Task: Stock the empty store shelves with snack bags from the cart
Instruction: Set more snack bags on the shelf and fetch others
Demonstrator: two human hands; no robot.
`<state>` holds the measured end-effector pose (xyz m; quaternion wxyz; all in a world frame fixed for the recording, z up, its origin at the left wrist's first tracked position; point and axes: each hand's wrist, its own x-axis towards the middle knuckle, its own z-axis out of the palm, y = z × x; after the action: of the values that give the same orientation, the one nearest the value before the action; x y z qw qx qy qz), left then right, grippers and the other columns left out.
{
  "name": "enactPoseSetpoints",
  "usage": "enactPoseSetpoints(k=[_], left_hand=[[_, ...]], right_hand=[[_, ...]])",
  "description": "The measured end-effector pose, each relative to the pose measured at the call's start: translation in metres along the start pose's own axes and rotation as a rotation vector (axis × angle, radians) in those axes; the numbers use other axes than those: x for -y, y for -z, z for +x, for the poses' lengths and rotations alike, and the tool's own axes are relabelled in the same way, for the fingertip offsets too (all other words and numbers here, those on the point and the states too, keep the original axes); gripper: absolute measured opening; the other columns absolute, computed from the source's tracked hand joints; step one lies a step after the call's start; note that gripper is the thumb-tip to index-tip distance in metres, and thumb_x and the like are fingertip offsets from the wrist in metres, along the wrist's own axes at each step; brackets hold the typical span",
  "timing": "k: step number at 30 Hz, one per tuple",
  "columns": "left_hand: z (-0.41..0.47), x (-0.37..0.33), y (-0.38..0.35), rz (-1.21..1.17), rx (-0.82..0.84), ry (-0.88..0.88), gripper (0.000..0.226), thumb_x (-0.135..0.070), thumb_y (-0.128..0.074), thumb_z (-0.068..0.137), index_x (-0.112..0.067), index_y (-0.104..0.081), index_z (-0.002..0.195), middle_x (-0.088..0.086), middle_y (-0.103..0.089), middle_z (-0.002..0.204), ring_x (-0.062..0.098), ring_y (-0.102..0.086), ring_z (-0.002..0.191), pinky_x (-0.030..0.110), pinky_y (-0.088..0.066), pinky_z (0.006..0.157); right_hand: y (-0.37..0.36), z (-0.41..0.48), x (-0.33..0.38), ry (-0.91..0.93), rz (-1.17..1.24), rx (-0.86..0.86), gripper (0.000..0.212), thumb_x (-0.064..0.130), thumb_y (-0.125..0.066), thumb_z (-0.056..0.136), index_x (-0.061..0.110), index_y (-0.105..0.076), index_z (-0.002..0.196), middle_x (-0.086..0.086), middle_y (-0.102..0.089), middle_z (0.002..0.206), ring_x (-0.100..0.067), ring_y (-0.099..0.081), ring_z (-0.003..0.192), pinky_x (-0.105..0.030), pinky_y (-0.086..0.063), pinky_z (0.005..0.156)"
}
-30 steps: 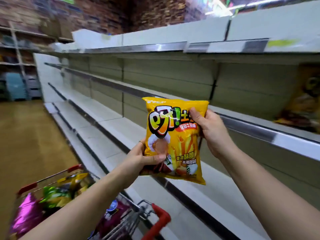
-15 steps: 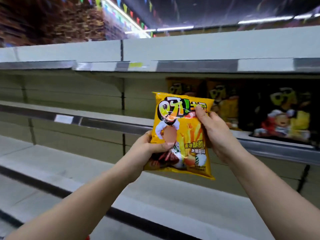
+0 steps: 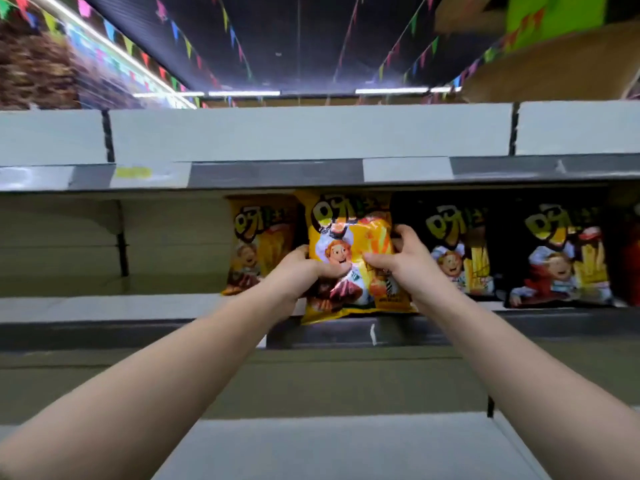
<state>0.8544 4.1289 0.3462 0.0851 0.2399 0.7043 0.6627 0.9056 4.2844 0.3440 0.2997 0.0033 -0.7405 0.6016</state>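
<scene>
Shelving spans the full width of the frame. Bunting crosses the dark ceiling along the top.

Middle shelf, centre band: left half bare, right half stocked. One yellow bag stands just left of centre and two black bags stand at right, all upright.

Snack bag at frame centre is yellow and upright. Its bottom edge is at the shelf's front lip and it overlaps the yellow bag behind it. Resting or not: cannot tell.

Left hand grips the bag's lower left side, thumb across the front.

Right hand grips the right edge, fingers curled round it, thumb on the front.
</scene>
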Motion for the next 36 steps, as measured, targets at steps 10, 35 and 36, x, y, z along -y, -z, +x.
enactPoseSetpoints(k=[10, 35, 36], left_hand=[[0.049, 0.016, -0.006, 0.084, -0.07, 0.093, 0.048, -0.014, -0.073, 0.08, 0.001, -0.045, 0.117, 0.013, -0.06, 0.109, 0.025, -0.059, 0.096, 0.031, -0.049, 0.075], [-0.207, 0.095, 0.153, 0.398, -0.964, -0.12, 0.028, -0.014, -0.064, 0.086, -0.025, -0.045, 0.105, 0.003, -0.052, 0.115, 0.015, -0.053, 0.1, 0.026, -0.046, 0.089], [-0.226, 0.097, 0.169, 0.399, -1.023, -0.097, 0.028, -0.014, -0.064, 0.086, -0.024, -0.046, 0.105, 0.003, -0.052, 0.114, 0.016, -0.054, 0.099, 0.027, -0.046, 0.088]], right_hand=[[-0.01, 0.018, -0.024, -0.089, -0.191, -0.048, 0.043, 0.02, -0.058, 0.092, 0.011, -0.033, 0.126, -0.009, -0.054, 0.115, -0.024, -0.055, 0.106, -0.043, -0.048, 0.096], [-0.257, -0.142, 0.016, 0.496, 0.192, 0.359, 0.043, 0.008, -0.054, 0.09, 0.01, -0.041, 0.131, 0.007, -0.043, 0.126, -0.002, -0.039, 0.12, -0.014, -0.032, 0.104], [-0.277, -0.154, 0.019, 0.5, 0.23, 0.403, 0.043, 0.008, -0.054, 0.089, 0.009, -0.041, 0.13, 0.006, -0.044, 0.125, -0.003, -0.041, 0.12, -0.016, -0.033, 0.104]])
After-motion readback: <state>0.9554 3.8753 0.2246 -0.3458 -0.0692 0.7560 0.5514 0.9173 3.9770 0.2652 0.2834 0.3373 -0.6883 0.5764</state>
